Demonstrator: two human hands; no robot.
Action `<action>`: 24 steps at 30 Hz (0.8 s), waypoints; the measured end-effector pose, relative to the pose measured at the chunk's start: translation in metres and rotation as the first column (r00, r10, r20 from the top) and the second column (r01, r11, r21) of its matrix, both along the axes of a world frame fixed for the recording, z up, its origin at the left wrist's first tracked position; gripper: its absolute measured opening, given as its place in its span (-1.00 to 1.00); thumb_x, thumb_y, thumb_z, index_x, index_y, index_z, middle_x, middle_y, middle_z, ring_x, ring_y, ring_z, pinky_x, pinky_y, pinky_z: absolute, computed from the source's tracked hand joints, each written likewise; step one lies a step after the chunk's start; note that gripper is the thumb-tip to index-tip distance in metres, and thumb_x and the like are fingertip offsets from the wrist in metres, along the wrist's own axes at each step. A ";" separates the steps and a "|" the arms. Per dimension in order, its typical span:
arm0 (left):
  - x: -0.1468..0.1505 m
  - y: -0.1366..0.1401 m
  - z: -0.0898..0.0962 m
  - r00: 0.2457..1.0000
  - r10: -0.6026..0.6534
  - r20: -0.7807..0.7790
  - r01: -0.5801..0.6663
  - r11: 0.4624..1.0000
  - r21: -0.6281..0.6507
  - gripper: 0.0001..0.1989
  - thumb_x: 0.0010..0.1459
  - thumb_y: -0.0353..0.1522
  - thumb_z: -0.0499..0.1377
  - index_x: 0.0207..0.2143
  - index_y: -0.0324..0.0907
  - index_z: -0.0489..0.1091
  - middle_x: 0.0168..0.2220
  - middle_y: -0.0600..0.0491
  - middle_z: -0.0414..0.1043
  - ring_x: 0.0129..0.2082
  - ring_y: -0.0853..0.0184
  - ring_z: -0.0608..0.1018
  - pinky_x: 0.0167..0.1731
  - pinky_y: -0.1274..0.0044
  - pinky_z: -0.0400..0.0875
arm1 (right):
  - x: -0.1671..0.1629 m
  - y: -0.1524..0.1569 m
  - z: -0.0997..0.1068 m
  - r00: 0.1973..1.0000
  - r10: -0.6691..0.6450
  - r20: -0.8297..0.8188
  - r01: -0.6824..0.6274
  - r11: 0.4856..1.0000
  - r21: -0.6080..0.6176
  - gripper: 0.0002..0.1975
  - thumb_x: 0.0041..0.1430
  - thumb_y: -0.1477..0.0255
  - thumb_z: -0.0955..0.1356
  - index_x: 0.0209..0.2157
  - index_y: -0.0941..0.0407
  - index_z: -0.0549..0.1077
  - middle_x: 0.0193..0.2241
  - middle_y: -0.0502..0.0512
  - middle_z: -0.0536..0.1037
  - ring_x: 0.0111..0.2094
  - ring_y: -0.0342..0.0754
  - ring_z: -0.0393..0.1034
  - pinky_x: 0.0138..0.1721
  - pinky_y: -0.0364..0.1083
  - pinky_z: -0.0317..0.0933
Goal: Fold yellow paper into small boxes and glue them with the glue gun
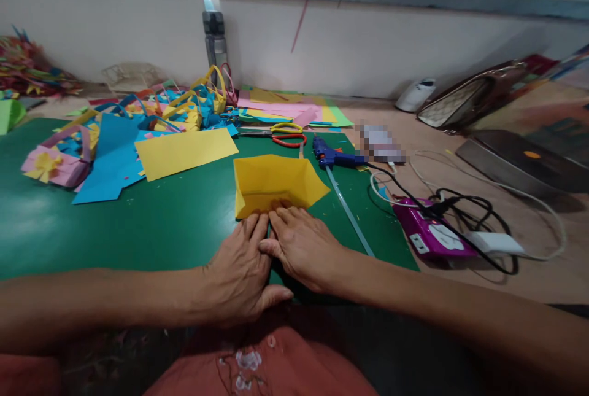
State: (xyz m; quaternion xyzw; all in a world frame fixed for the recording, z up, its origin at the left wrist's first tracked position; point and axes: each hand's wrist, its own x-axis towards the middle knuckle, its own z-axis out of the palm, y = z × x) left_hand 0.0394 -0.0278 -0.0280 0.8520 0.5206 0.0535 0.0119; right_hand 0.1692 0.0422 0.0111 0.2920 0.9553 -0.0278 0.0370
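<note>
A folded sheet of yellow paper (276,175) stands partly raised on the green mat, like a small box with slanted sides. My left hand (239,270) lies palm down, its fingers stretched out to the paper's near edge and its thumb apart. Beside it, my right hand (306,245) presses its outstretched fingers on the same near edge. The two hands touch, with the right thumb against the left fingers. Fingertips partly hide the paper's near fold. To the right of the paper rests a blue glue gun (334,155) with a long clear glue stick (352,215).
Scissors (288,134) lie behind the paper. At left are a flat yellow sheet (186,151), blue paper (110,163) and several small paper baskets (59,163). A purple power strip (430,230) with tangled cables sits right. Coloured sheets (280,106) and a bottle (215,40) stand behind.
</note>
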 end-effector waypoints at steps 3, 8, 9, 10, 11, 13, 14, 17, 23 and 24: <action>-0.002 -0.001 -0.001 1.000 -0.012 0.002 0.012 1.000 0.027 -0.14 0.07 0.09 -0.12 0.12 -0.52 0.05 0.17 -0.39 -0.01 0.18 -0.05 0.04 0.14 0.22 -0.07 | 0.000 0.007 -0.002 0.995 0.086 -0.042 -0.087 0.996 -0.026 -0.58 0.25 0.26 0.09 -0.16 0.23 0.40 -0.19 0.27 0.44 -0.12 0.07 0.28 -0.10 0.04 0.12; -0.004 -0.003 -0.001 1.000 -0.023 0.003 0.022 0.999 0.040 -0.18 0.11 0.08 -0.20 0.09 -0.48 0.10 0.13 -0.39 0.07 0.16 -0.07 0.07 0.07 0.16 0.01 | -0.004 0.016 -0.006 0.991 0.038 -0.125 -0.051 0.993 -0.106 -0.56 0.26 0.25 0.07 -0.09 0.27 0.34 -0.11 0.27 0.41 -0.08 0.07 0.25 -0.06 0.04 0.11; -0.004 -0.003 -0.001 1.000 -0.030 -0.008 0.031 0.999 0.041 -0.19 0.11 0.09 -0.21 0.07 -0.47 0.13 0.10 -0.38 0.12 0.14 -0.07 0.11 0.06 0.15 0.04 | -0.006 0.017 -0.006 0.988 0.044 -0.147 -0.060 0.992 -0.107 -0.56 0.25 0.25 0.08 -0.06 0.27 0.31 -0.10 0.27 0.41 -0.08 0.07 0.24 -0.07 0.04 0.11; -0.004 -0.003 -0.001 0.999 -0.037 -0.024 0.038 0.998 0.043 -0.20 0.10 0.09 -0.22 0.04 -0.46 0.17 0.06 -0.37 0.18 0.10 -0.07 0.16 0.04 0.15 0.05 | -0.008 0.017 -0.006 0.985 0.061 -0.164 -0.080 0.991 -0.110 -0.57 0.25 0.26 0.09 -0.05 0.26 0.30 -0.10 0.26 0.41 -0.08 0.07 0.23 -0.07 0.04 0.11; -0.004 -0.003 0.000 0.998 -0.041 -0.045 0.043 0.998 0.044 -0.20 0.11 0.09 -0.23 0.02 -0.45 0.21 0.02 -0.36 0.24 0.06 -0.06 0.21 0.03 0.15 0.06 | -0.010 0.018 -0.005 0.981 0.087 -0.174 -0.108 0.987 -0.115 -0.59 0.25 0.27 0.10 -0.04 0.25 0.29 -0.10 0.24 0.41 -0.08 0.06 0.23 -0.08 0.03 0.11; -0.003 -0.004 0.000 0.995 -0.041 -0.088 0.045 0.998 0.041 -0.20 0.11 0.08 -0.24 -0.03 -0.48 0.26 -0.09 -0.35 0.33 -0.02 -0.04 0.30 0.02 0.18 0.10 | -0.017 0.019 -0.003 0.975 0.142 -0.169 -0.165 0.978 -0.126 -0.63 0.25 0.30 0.10 -0.09 0.22 0.32 -0.14 0.21 0.44 -0.13 0.03 0.24 -0.12 0.01 0.12; -0.003 -0.004 -0.001 0.994 -0.038 -0.105 0.042 0.998 0.037 -0.19 0.11 0.08 -0.24 -0.05 -0.50 0.28 -0.14 -0.35 0.37 -0.06 -0.03 0.34 0.01 0.19 0.12 | -0.020 0.019 -0.001 0.973 0.165 -0.158 -0.186 0.974 -0.127 -0.65 0.25 0.31 0.10 -0.13 0.20 0.34 -0.18 0.19 0.45 -0.17 0.02 0.25 -0.14 0.00 0.12; -0.002 -0.005 -0.002 0.992 -0.032 -0.122 0.036 0.999 0.031 -0.16 0.11 0.08 -0.25 -0.06 -0.55 0.29 -0.19 -0.38 0.39 -0.09 -0.03 0.37 -0.02 0.20 0.14 | -0.028 0.022 0.002 0.964 0.223 -0.145 -0.238 0.966 -0.099 -0.69 0.25 0.35 0.09 -0.24 0.18 0.37 -0.26 0.14 0.47 -0.23 0.00 0.26 -0.18 -0.01 0.11; -0.004 -0.001 -0.001 0.999 -0.037 0.001 0.037 0.997 0.061 -0.18 0.10 0.08 -0.19 0.09 -0.47 0.13 0.08 -0.39 0.14 0.10 -0.08 0.16 0.04 0.16 0.06 | -0.019 0.019 0.000 0.972 0.168 -0.165 -0.184 0.979 -0.088 -0.80 0.13 0.51 0.21 -0.20 0.20 0.36 -0.23 0.17 0.47 -0.19 -0.01 0.27 -0.17 -0.05 0.13; -0.004 0.000 0.000 0.999 -0.040 0.030 0.038 0.998 0.057 -0.18 0.09 0.09 -0.17 0.10 -0.45 0.11 0.10 -0.37 0.11 0.11 -0.07 0.15 0.04 0.17 0.07 | -0.015 0.017 0.000 0.976 0.138 -0.169 -0.153 0.985 -0.075 -0.77 0.13 0.52 0.21 -0.16 0.22 0.34 -0.19 0.19 0.45 -0.17 -0.01 0.26 -0.14 -0.04 0.13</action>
